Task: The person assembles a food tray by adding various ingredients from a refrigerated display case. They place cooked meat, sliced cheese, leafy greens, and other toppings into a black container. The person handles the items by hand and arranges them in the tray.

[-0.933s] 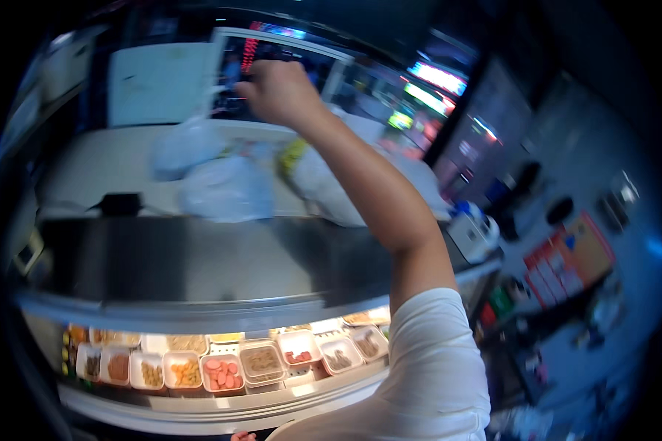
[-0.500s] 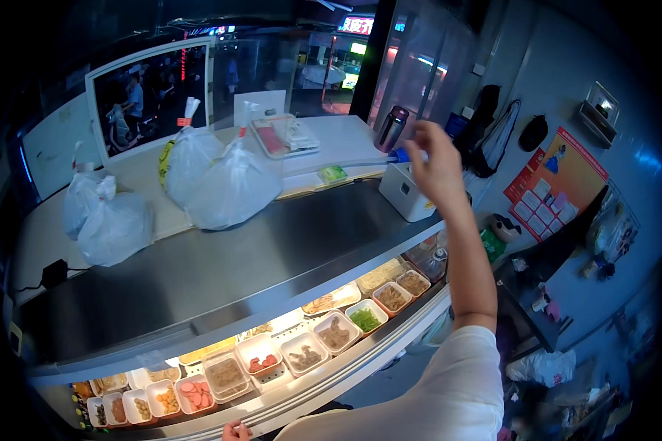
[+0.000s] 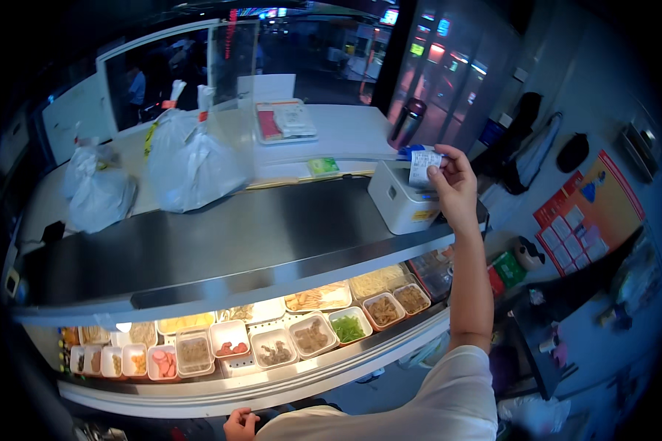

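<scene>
My right hand (image 3: 454,192) pinches a small printed paper receipt (image 3: 423,167) between thumb and fingers, just above the white receipt printer (image 3: 393,202) at the right end of the steel counter top. The lower part of the slip hangs over the printer's top; whether it is still attached there I cannot tell. A dark red metallic flask (image 3: 407,123) stands just behind the printer. Low in the view, my left hand (image 3: 240,425) is near the front rail of the lit food case (image 3: 221,404). Its fingers are curled, with nothing visible in them.
White knotted plastic bags (image 3: 198,173) stand on the counter's left and middle. A clear-lidded tray (image 3: 287,121) and a green packet (image 3: 323,167) lie farther along. Several food tubs (image 3: 275,349) fill the lit case below. A poster (image 3: 588,206) hangs on the right wall.
My right hand has come down beside the printer and now grips a receipt; before, it was raised above the printer with no slip visible. The whole view has shifted with my head.
</scene>
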### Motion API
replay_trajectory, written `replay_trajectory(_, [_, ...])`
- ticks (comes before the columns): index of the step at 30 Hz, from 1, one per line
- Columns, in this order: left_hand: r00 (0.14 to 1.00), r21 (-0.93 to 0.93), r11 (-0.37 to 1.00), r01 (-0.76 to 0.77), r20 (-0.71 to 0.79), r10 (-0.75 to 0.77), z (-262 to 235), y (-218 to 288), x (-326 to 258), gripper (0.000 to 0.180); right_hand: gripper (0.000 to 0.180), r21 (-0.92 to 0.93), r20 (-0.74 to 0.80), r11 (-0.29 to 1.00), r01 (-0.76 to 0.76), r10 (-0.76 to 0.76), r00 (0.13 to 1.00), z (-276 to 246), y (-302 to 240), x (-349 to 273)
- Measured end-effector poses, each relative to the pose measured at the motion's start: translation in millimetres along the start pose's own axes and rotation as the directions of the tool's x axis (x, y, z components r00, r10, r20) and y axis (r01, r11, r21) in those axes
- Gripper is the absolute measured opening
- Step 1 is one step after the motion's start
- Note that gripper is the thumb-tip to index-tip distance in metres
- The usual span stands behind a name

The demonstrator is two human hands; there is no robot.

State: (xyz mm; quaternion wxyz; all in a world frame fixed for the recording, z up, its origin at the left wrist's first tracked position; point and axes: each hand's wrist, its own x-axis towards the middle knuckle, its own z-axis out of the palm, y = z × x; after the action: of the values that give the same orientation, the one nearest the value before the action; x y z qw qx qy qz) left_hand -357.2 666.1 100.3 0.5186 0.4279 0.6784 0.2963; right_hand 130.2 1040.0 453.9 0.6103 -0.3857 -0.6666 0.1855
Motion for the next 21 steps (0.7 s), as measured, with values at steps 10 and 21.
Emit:
replay_trajectory(10, [0.918,-0.177,0.975,-0.136,-0.393,0.057,0,-56,-24,0.017,0.061,0.379,0.402,0.925,-0.01,-0.155,0.903,174,-76,-60])
replay_trajectory(21, [0.837,-0.222,0.974,-0.042,-0.54,-0.087,-89,-147,-118,0.024,0.055,0.405,0.635,0.907,-0.118,-0.186,0.75,422,-123,-218])
